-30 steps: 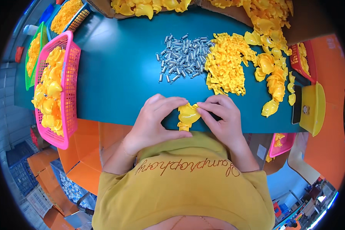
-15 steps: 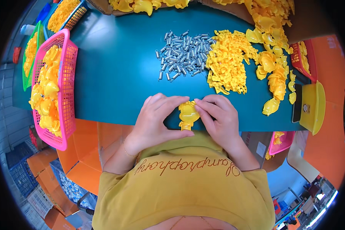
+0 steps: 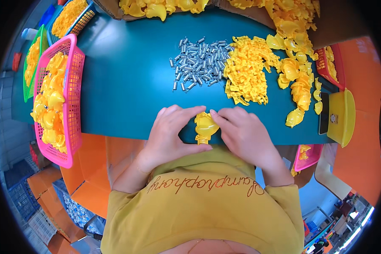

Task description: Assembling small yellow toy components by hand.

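At the table's near edge, a glossy yellow plastic shell piece with a rounded body and a narrow foot is held upright. My left hand is closed on it, forefinger at its top and thumb at its foot. The fingertips of my right hand pinch at the upper right rim of the same piece; whether a smaller part is between them I cannot make out. Beyond my hands lie a heap of small metal springs and, to its right, a pile of small yellow plastic parts.
A pink basket of yellow pieces stands at the left, with green and blue baskets behind. Loose yellow shells trail down the right from a cardboard box. A yellow bin and red basket are at the right edge.
My right hand has turned, its back now more over the piece and its fingertips closer to the top. The left hand keeps its hold; the whole view has shifted slightly.
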The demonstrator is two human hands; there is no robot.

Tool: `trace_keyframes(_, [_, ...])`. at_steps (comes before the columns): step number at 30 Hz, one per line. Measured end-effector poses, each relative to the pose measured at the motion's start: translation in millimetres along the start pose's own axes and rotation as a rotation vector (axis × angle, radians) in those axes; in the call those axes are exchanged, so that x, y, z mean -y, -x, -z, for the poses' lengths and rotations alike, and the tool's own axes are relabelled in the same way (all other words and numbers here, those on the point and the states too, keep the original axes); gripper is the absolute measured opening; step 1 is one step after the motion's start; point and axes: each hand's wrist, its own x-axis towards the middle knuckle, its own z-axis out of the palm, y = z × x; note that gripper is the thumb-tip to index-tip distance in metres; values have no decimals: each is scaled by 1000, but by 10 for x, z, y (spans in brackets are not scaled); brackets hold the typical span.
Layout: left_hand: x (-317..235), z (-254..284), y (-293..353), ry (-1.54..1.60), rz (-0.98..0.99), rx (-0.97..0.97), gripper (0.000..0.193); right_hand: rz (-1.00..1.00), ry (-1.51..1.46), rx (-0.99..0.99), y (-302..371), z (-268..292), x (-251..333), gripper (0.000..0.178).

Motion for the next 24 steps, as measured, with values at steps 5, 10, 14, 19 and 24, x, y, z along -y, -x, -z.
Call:
trace_keyframes(5, [-17,-6,9,27,54,5,86,16,-80,-202,-343,72,-247,27])
trace_keyframes(10, [-37,66,-37,40,43,68,82,24,317,-108,-645,50,-337,18])
trace_keyframes(14, [-36,97,-41,26,23,90,83,57,336,-21,-683,143,-277,17])
trace_keyframes(19, [3,81,-45,33,1,80,87,89,328,25,-674,173,-273,17])
trace_keyframes(24, [-9,55,-46,108,90,48,105,174,62,-113,-414,189,-295,19])
